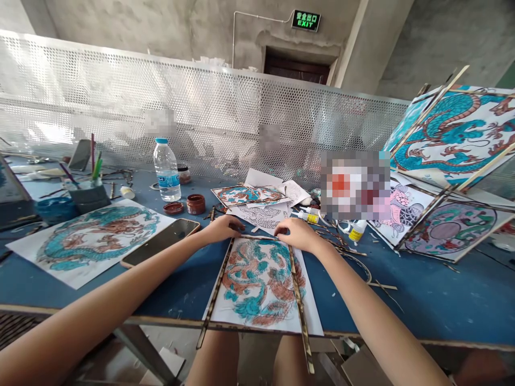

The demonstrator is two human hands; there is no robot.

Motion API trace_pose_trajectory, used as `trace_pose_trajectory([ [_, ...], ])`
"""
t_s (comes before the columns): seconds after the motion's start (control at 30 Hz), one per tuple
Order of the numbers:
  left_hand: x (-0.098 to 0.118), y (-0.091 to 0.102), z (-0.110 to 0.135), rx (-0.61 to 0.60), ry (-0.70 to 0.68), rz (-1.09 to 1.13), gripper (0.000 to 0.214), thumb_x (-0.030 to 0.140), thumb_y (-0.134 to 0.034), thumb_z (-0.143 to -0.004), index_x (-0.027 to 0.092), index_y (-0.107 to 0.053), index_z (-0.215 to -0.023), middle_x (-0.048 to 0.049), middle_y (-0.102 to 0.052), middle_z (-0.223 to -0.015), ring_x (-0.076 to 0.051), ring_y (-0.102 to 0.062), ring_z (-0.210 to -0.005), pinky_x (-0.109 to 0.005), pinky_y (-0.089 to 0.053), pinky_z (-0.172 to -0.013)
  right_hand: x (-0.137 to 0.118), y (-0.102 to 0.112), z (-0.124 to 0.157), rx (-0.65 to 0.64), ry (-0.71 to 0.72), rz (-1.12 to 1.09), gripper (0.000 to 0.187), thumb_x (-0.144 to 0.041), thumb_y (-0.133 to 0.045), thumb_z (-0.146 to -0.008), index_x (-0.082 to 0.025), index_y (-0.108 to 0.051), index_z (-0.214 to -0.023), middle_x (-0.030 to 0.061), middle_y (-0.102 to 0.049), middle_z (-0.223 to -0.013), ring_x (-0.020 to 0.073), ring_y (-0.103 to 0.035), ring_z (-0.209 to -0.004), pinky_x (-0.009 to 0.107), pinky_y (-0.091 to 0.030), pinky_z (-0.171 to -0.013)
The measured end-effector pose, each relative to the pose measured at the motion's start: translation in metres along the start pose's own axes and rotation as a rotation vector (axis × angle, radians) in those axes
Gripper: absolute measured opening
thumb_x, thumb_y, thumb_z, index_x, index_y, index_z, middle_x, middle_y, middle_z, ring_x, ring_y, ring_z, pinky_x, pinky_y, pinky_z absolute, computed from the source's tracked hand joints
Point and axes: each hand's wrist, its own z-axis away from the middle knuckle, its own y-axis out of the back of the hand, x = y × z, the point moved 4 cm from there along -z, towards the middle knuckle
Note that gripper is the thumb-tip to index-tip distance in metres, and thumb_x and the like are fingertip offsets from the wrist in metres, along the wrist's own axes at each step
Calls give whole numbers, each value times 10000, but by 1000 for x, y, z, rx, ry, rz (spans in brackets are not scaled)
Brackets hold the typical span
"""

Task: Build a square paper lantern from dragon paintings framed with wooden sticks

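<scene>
A sheet of paper painted with a teal and reddish-brown dragon (257,287) lies in front of me at the table's front edge. A dark mottled bamboo strip (215,295) runs down its left side, and a second strip (300,311) runs down its right; both stick out past the table edge. Across the far edge lies a thin pale strip (259,237). My left hand (223,229) is closed at its left end, fingertips curled down. At the other end my right hand (298,234) pinches with bent fingers. The exact contact under the fingertips is partly hidden.
On the left are another painted sheet (100,238), a phone (161,244), a water bottle (166,171) and a brown paint jar (196,203). Glue bottles (357,230) and scattered strips lie right. A framed lantern-like piece (454,134) stands far right. A perforated metal screen (217,112) backs the table.
</scene>
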Motion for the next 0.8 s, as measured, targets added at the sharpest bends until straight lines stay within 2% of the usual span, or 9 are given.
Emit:
trace_pose_trajectory([
  [0.23, 4, 0, 2, 3, -7, -26, 371, 379, -604, -645, 151, -699, -922, -71, -688, -896, -232, -602, -842, -276, -445, -698, 1, 10, 5, -35, -12, -15, 288, -131, -449, -709, -238, -715, -733, -3, -674, -862, 154, -576, -763, 225, -392, -664],
  [0.8, 4, 0, 1, 22, 9, -26, 334, 343, -603, -626, 165, -708, -888, -58, -697, -882, -229, -608, -848, -279, -444, -720, 5, 1, 6, -135, 27, 80, 328, -104, -468, -705, -260, -743, -792, 20, -647, -866, 184, -538, -880, 234, -387, -784],
])
